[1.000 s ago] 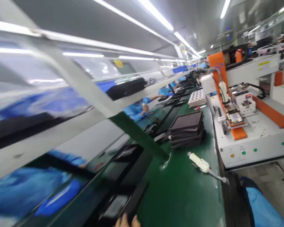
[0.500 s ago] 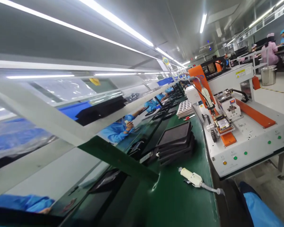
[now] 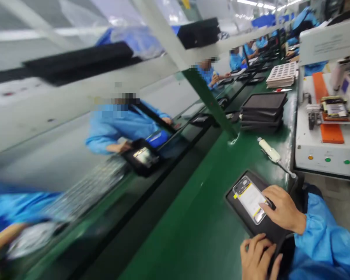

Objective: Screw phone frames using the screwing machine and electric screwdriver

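Note:
A smartphone [image 3: 250,199] with a camera block, a pale back and yellow strips lies on a black tray [image 3: 238,210] at lower right. My right hand [image 3: 282,208] is on the phone's right edge, thumb over its face and fingers curled at its side; a small dark patch shows under the fingers. My left hand [image 3: 258,254] lies at the tray's near edge with its fingers spread and nothing visible in them. Beyond the tray, an electric screwdriver [image 3: 270,150] with a cream body lies on the green bench [image 3: 175,237].
Stacked black trays [image 3: 262,111] and a pile of white sheets [image 3: 282,74] stand farther along the bench. A white machine [image 3: 323,151] with buttons adjoins on the right. A green post [image 3: 211,105] rises from the bench. Across it, a co-worker [image 3: 119,124] in blue handles a black tray.
The view has swung down and left. My hands, the smartphone and its black tray are now in sight, as is the co-worker opposite. The screwdriver still lies on the bench.

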### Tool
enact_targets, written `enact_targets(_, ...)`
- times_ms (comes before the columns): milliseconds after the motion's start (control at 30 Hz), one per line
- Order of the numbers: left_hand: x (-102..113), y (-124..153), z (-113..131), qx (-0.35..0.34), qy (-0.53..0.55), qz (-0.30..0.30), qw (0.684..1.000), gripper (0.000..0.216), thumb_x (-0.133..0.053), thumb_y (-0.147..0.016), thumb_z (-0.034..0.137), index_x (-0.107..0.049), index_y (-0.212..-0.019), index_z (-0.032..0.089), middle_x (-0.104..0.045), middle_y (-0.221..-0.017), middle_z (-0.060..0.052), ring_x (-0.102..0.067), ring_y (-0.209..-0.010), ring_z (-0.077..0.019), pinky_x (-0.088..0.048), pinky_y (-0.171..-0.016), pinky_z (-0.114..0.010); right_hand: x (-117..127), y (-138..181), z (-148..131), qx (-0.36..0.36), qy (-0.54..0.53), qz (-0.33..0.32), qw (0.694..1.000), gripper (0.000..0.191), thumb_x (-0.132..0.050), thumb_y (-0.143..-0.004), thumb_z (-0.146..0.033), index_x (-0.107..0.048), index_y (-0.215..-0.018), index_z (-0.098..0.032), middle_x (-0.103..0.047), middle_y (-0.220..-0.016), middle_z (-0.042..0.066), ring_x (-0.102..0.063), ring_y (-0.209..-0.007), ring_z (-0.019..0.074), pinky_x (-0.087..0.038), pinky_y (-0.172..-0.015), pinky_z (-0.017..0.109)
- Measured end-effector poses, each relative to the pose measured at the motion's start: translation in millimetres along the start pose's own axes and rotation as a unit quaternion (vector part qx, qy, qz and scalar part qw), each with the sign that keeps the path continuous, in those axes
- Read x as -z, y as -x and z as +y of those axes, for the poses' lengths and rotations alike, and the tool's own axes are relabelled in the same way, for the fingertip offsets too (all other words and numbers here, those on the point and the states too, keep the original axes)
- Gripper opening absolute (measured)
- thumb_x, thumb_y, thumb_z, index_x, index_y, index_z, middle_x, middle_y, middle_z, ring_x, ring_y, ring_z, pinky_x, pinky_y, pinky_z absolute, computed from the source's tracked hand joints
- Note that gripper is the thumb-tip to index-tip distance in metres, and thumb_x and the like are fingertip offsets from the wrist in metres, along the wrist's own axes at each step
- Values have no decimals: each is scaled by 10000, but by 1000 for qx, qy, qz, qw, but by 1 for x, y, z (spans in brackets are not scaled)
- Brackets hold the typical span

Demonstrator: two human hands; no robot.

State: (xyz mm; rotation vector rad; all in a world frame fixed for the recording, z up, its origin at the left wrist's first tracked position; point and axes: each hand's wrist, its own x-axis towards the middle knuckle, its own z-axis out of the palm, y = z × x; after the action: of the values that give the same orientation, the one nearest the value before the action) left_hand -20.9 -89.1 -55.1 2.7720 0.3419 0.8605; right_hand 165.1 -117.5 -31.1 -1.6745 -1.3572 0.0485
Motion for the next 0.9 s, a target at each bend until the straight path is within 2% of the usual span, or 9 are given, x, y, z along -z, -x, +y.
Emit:
enact_targets(133,19,-7,11,22,82,-13,996,291,-676,-788,214,-630,-1076,208,-732,-914,-58,-666,-954,-231,-494,-825,-377,-4,5,-12,-9,83,-134,988,409,-731,-767,-327,-634,-1102,-113,-572,-1266,186,-487,-1198,352,-425,-985,535)
enact_targets(267,31,-18,0,282,216,54,933,199,-632,-830,249,-694,-1018,233,-729,-1003,-83,-670,-956,-212,-531,-864,-343,-3,12,-21,-39,126,-183,974,550,-746,-751,-302,-584,-1218,-61,-422,-1422,242,-412,-1285,388,-370,-1056,548)
enact_targets(333,35,-29,-7,426,326,88,839,226,-671,-803,318,-707,-1005,225,-723,-1051,-91,-662,-1003,-222,-518,-919,-354,4,12,-19,-61,108,-199,972,644,-760,-720,-259,-532,-1289,-63,-309,-1498,237,-381,-1328,371,-364,-1087,510)
enact_targets(400,40,-44,-13,523,461,130,705,334,-725,-752,342,-690,-1058,213,-677,-1191,-100,-612,-1131,-249,-490,-979,-376,14,12,-13,-97,70,-215,969,743,-763,-694,-227,-466,-1360,-86,-226,-1541,210,-344,-1372,329,-364,-1112,463)
enact_targets(467,46,-58,-17,567,565,154,579,405,-752,-723,307,-668,-1104,202,-606,-1313,-110,-542,-1233,-273,-472,-1007,-393,22,15,-5,-123,31,-228,965,757,-727,-714,-204,-421,-1400,-113,-245,-1542,179,-338,-1386,281,-366,-1126,429)
enact_targets(533,53,-70,-20,589,611,151,507,382,-721,-748,251,-656,-1118,185,-573,-1349,-127,-505,-1272,-285,-470,-1007,-420,26,19,2,-121,8,-233,965,700,-672,-752,-178,-421,-1403,-128,-313,-1518,160,-358,-1378,259,-358,-1135,436)
enact_targets(600,57,-79,-22,601,624,140,479,346,-659,-794,210,-636,-1136,167,-577,-1335,-146,-489,-1285,-290,-472,-997,-464,26,24,8,-98,-2,-226,969,649,-632,-766,-140,-443,-1387,-128,-369,-1490,155,-373,-1368,259,-338,-1147,465)
enact_targets(733,54,-87,-24,602,630,142,470,320,-615,-821,186,-607,-1137,138,-620,-1252,-160,-486,-1280,-289,-469,-991,-518,19,28,13,-64,-17,-199,978,645,-626,-740,-101,-473,-1365,-136,-454,-1435,145,-420,-1337,269,-334,-1145,507)
enact_targets(900,36,-94,-27,587,639,110,484,247,-670,-807,250,-633,-1020,131,-702,-1062,-125,-651,-997,-218,-560,-801,-341,15,29,14,-52,-28,-172,983,654,-625,-725,-94,-484,-1361,-154,-509,-1389,129,-470,-1299,266,-347,-1137,530)
